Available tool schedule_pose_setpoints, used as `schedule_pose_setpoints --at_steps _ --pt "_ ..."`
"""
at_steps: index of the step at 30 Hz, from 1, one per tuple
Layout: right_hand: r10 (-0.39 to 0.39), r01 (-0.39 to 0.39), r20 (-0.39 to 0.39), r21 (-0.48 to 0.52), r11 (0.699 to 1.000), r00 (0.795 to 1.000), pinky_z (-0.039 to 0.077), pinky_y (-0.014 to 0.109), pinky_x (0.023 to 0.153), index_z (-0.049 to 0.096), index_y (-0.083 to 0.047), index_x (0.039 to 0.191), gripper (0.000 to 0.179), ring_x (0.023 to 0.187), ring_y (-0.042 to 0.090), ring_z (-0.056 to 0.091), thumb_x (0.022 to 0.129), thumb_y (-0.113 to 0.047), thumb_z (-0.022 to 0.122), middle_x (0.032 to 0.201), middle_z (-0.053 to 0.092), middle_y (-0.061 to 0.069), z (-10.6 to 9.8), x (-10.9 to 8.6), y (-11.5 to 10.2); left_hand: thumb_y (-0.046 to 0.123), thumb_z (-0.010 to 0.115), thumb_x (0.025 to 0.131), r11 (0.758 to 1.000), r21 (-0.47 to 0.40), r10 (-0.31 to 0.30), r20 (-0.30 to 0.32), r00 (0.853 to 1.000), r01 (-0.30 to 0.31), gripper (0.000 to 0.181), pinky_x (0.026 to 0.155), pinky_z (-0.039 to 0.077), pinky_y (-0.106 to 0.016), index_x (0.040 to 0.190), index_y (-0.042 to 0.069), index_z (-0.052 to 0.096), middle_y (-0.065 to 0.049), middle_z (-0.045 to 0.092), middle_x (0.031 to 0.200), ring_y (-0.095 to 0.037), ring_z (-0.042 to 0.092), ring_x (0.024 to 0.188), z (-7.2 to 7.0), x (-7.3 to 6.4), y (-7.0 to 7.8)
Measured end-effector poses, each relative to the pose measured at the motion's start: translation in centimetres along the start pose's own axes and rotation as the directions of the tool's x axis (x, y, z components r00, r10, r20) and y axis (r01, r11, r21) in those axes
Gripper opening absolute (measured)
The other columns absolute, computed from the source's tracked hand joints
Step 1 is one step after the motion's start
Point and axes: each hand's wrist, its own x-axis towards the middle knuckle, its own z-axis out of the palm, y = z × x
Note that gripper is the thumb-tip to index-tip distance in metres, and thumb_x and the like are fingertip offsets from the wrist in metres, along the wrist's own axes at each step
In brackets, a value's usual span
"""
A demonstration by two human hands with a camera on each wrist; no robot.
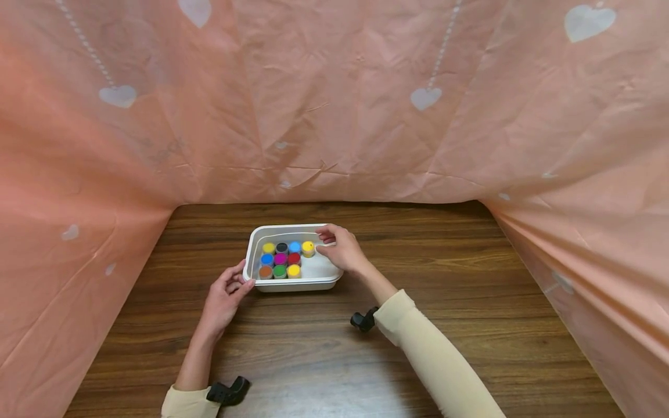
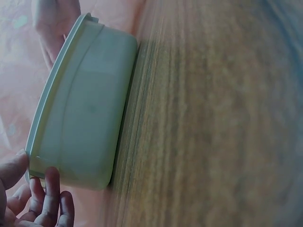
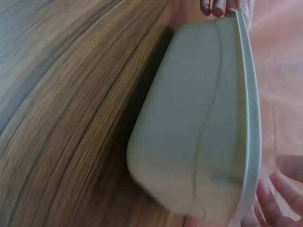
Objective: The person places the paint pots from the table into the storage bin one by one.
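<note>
A white plastic tub (image 1: 292, 287) holds several small paint pots in rows; among them are a magenta pot (image 1: 281, 259), a green pot (image 1: 280, 271) and a red pot (image 1: 294, 258). My left hand (image 1: 223, 299) grips the tub's near left corner, thumb at the rim and fingers against the outside wall, as the left wrist view also shows. Over the tub's right side is my right hand (image 1: 342, 251), thumb and fingers parted and nothing between them. Its thumb tip is close beside a yellow pot (image 1: 308, 249) at the right end of the far row.
The tub stands on a brown wood-grain table (image 1: 418, 255). A pink sheet with white hearts (image 1: 334, 116) hangs behind and along both sides. Black wrist mounts (image 1: 230, 391) sit at both sleeve cuffs. Inside the tub, bare floor (image 1: 320, 268) shows right of the pots.
</note>
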Motion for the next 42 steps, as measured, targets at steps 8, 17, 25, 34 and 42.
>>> schedule_pose_setpoints --at_steps 8,17,25,34,42 --pt "-0.106 0.107 0.017 -0.04 0.993 0.994 0.053 0.044 0.103 0.069 -0.005 0.13 0.038 0.117 0.038 0.064 0.092 -0.003 0.076 0.125 0.064 0.019 -2.0 -1.1 2.3 0.008 0.069 0.1 1.0 0.001 0.001 0.002 1.0 -0.001 0.058 0.075 0.049 -0.013 0.153 0.001 0.047 -0.006 0.055 0.105 0.0 0.061 0.087 -0.1 -0.1 0.1" --pt "-0.122 0.122 0.007 -0.045 0.991 0.992 0.055 0.045 0.101 0.069 -0.001 0.13 0.042 0.115 0.036 0.068 0.089 0.0 0.079 0.125 0.063 0.02 -3.2 -1.9 4.7 0.008 0.07 0.099 1.0 0.011 0.006 -0.007 1.0 -0.006 0.058 0.074 0.049 -0.015 0.152 0.0 0.048 -0.007 0.056 0.104 -0.001 0.062 0.087 0.0 -0.1 -0.1" --pt "-0.107 0.107 0.015 0.015 0.994 0.994 0.056 0.041 0.1 0.069 0.002 0.13 0.039 0.114 0.037 0.07 0.092 -0.004 0.077 0.126 0.065 0.021 -3.1 -1.9 6.2 0.007 0.069 0.099 1.0 0.0 0.013 0.003 1.0 -0.013 0.058 0.076 0.05 -0.014 0.152 0.0 0.047 -0.009 0.056 0.105 -0.001 0.062 0.087 0.0 0.0 -0.1" --pt "-0.117 0.116 0.003 0.121 0.986 0.993 0.055 0.044 0.101 0.068 0.006 0.13 0.039 0.117 0.042 0.068 0.092 0.0 0.076 0.129 0.063 0.025 -2.7 -2.2 6.5 0.01 0.07 0.1 1.0 0.016 0.005 0.001 1.0 -0.005 0.058 0.075 0.05 -0.014 0.152 0.001 0.048 -0.008 0.055 0.106 -0.001 0.061 0.088 0.0 0.0 0.0" --pt "-0.131 0.13 0.003 0.093 0.987 0.991 0.055 0.043 0.102 0.068 0.004 0.13 0.039 0.118 0.041 0.067 0.092 -0.002 0.076 0.129 0.063 0.023 -2.9 -2.2 6.7 0.011 0.069 0.1 0.998 0.059 0.011 0.02 1.0 -0.012 0.059 0.075 0.05 -0.015 0.153 0.0 0.046 -0.011 0.056 0.108 -0.002 0.061 0.089 -0.2 -0.1 0.2"
